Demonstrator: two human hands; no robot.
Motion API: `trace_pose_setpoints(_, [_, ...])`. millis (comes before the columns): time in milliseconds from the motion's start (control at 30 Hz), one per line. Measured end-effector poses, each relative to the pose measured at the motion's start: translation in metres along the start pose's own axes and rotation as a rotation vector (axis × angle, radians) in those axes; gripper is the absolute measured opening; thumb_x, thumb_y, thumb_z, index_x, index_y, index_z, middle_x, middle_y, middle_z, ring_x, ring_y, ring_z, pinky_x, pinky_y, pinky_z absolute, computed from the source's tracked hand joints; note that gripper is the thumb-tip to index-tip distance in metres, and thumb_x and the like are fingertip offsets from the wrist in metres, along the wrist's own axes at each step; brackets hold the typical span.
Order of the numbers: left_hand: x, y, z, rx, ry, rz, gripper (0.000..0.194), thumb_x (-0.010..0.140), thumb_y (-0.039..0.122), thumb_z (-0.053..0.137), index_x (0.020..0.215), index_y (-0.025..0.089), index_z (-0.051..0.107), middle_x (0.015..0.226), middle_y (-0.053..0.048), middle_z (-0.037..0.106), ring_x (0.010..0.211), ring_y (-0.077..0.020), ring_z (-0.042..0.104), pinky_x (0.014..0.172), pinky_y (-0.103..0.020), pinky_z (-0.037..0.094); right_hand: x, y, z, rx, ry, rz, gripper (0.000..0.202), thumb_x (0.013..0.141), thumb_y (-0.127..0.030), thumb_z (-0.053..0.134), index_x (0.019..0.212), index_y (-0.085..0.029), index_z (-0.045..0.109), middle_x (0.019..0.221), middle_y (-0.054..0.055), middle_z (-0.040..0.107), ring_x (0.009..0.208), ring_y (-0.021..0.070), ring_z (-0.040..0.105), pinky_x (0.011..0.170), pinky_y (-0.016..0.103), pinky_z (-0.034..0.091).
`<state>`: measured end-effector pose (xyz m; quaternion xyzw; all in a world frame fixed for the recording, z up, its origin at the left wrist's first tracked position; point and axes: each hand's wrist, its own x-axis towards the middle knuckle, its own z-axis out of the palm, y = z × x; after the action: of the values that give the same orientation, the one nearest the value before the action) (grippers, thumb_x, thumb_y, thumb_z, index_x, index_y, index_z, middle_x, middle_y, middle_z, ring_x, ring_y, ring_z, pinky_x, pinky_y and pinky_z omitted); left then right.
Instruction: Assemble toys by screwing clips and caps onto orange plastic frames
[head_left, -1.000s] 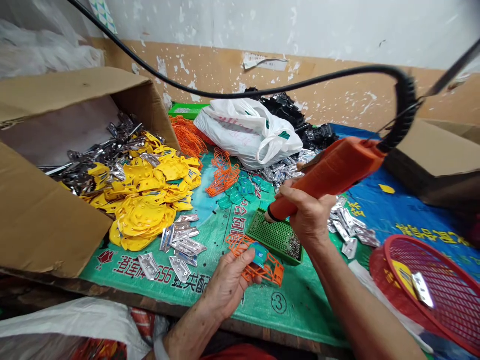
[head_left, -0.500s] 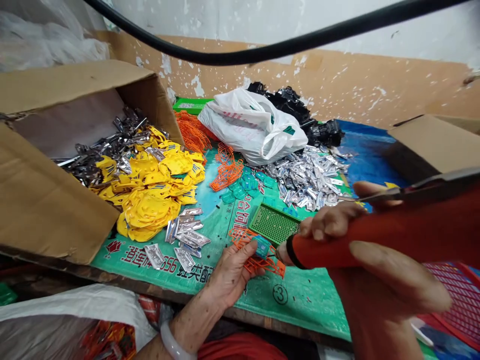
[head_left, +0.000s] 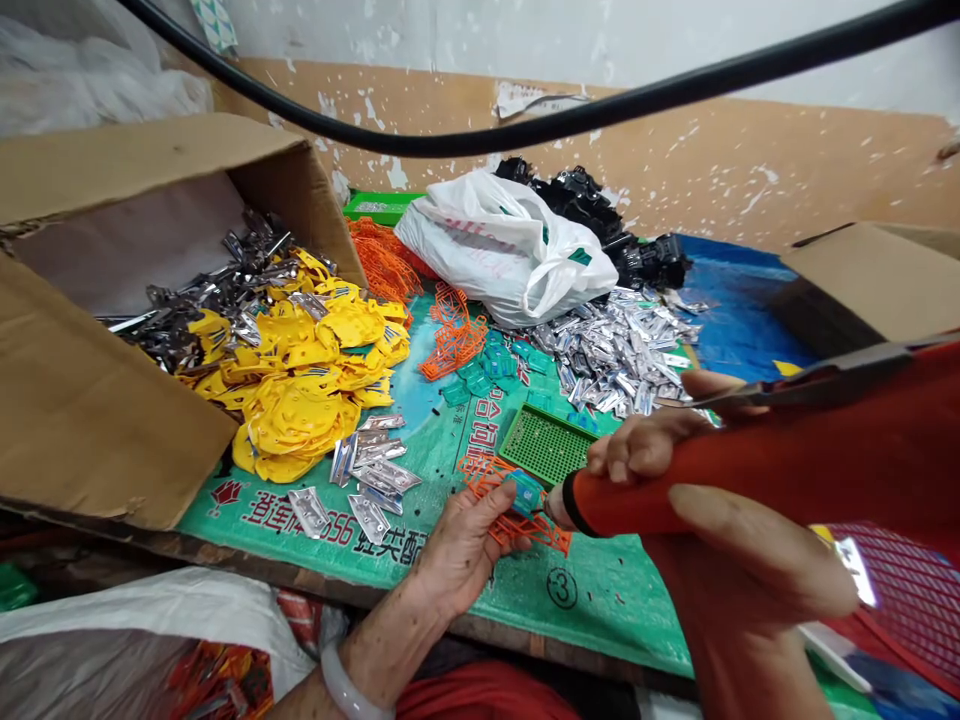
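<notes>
Between the thumb and fingers of my left hand (head_left: 480, 530) is an orange plastic lattice part (head_left: 551, 533), with a translucent teal plastic piece (head_left: 525, 490) lying on it under the thumb. My right hand (head_left: 750, 540) is wrapped around a red power screwdriver (head_left: 697, 480). Its tip meets the right side of the teal piece; the exact contact point is too small to make out. Just beyond them lies a green perforated tray (head_left: 551, 445) with tiny bits in it. More teal pieces (head_left: 495, 365) and orange lattice parts (head_left: 454, 340) lie farther back.
At the left, a tipped cardboard box (head_left: 90, 390) spills dark shiny parts beside yellow plastic parts (head_left: 300, 400). Silvery parts (head_left: 615, 350) are heaped behind, near a white plastic bag (head_left: 510, 245). A black cable (head_left: 450, 142) hangs across the top. A red basket (head_left: 900, 590) stands right.
My right hand and the screwdriver have shifted slightly left, toward the teal piece. My left hand keeps its hold on the orange lattice part. The camera view has tilted a little.
</notes>
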<state>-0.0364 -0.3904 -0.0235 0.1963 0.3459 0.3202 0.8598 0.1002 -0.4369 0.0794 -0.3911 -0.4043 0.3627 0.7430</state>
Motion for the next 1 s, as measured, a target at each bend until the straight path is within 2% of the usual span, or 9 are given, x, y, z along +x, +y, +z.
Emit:
trace_pose_setpoints(200, [-0.001,0.000,-0.001,0.033,0.011,0.008,0.030,0.067,0.031,0.080,0.085,0.011,0.068,0.073,-0.003,0.068,0.058,-0.0122,0.062,0.048,-0.022,0.052,-0.001,0.001,-0.006,-0.042,-0.071,0.023,0.047,0.072,-0.032,0.076,0.116,-0.033,0.057,0.077,-0.003,0.062,0.072,0.0157,0.061,0.073,0.035,0.051])
trace_pose_setpoints(400, [-0.001,-0.002,-0.001,0.057,0.003,0.037,0.028,0.068,0.031,0.079,0.085,0.012,0.068,0.074,-0.002,0.067,0.059,-0.0113,0.061,0.046,-0.020,0.050,-0.002,0.006,-0.004,-0.002,-0.100,0.031,0.045,0.072,-0.028,0.076,0.113,-0.033,0.058,0.076,-0.004,0.063,0.072,0.0138,0.060,0.075,0.032,0.050])
trace_pose_setpoints(500, [-0.001,-0.001,0.000,0.080,0.003,0.018,0.031,0.066,0.033,0.081,0.084,0.011,0.068,0.071,-0.002,0.066,0.058,-0.0116,0.061,0.047,-0.020,0.049,-0.004,0.008,-0.002,-0.045,-0.078,0.027,0.042,0.071,-0.031,0.077,0.109,-0.033,0.059,0.074,-0.005,0.062,0.070,0.0143,0.058,0.074,0.033,0.049])
trace_pose_setpoints(700, [-0.002,0.000,0.002,0.099,0.003,0.006,0.035,0.061,0.036,0.083,0.081,0.011,0.068,0.067,-0.001,0.064,0.054,-0.0113,0.059,0.045,-0.020,0.046,-0.008,0.014,-0.005,-0.099,-0.072,0.036,0.047,0.068,-0.032,0.077,0.110,-0.034,0.056,0.072,-0.003,0.058,0.070,0.0185,0.058,0.070,0.039,0.050])
trace_pose_setpoints(767, [-0.002,0.000,0.002,0.102,-0.024,0.006,0.034,0.064,0.036,0.081,0.083,0.011,0.068,0.069,-0.002,0.065,0.056,-0.0116,0.060,0.045,-0.019,0.045,-0.007,0.016,-0.009,-0.076,-0.100,0.040,0.044,0.070,-0.031,0.075,0.110,-0.034,0.055,0.070,-0.003,0.057,0.067,0.0189,0.058,0.068,0.040,0.051])
trace_pose_setpoints(933, [-0.004,-0.001,0.002,0.165,-0.068,0.010,0.034,0.067,0.039,0.077,0.083,0.010,0.068,0.070,-0.005,0.067,0.056,-0.0111,0.059,0.045,-0.018,0.044,-0.005,0.014,-0.023,-0.046,-0.159,0.093,0.021,0.081,-0.027,0.062,0.101,-0.031,0.058,0.070,-0.001,0.061,0.064,0.0193,0.059,0.068,0.041,0.051])
trace_pose_setpoints(1000, [-0.005,-0.001,0.003,0.201,-0.073,0.008,0.036,0.067,0.041,0.076,0.082,0.010,0.068,0.070,-0.006,0.068,0.056,-0.0117,0.060,0.045,-0.018,0.044,-0.005,0.011,-0.027,-0.048,-0.137,0.080,0.024,0.080,-0.027,0.063,0.104,-0.031,0.058,0.073,0.000,0.062,0.067,0.0196,0.060,0.071,0.041,0.051])
